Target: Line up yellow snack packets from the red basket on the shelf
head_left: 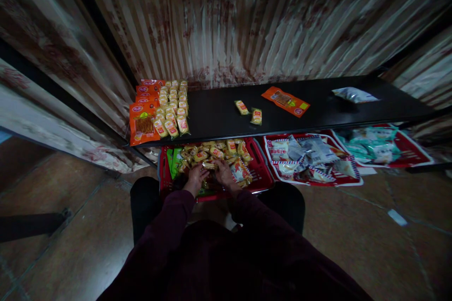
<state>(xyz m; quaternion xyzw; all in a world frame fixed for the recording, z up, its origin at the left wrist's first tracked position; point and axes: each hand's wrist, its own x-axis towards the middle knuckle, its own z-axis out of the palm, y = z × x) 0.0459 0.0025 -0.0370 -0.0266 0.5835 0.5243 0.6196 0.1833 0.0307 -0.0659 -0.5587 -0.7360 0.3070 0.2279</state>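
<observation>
Both hands are down in a red plastic basket point(259, 169) of small yellow wrapped snack packets point(216, 152). My left hand point(197, 178) has its fingers curled in against a wrapped snack packet point(210, 165) that lies between the hands. From the other side, my right hand point(224, 174) grips the same packet with bent fingers. A green packet point(174, 162) lies at the basket's left end. Above, on the black shelf point(212, 124), rows of the same yellow packets point(172, 108) stand next to orange snack bags point(143, 122).
Two loose yellow packets point(256, 116), an orange bag point(286, 102) and a silvery bag point(355, 95) lie on the shelf. Two more red baskets, one with white and grey bags point(310, 153), the other with teal bags point(374, 146), sit at the right below the shelf edge.
</observation>
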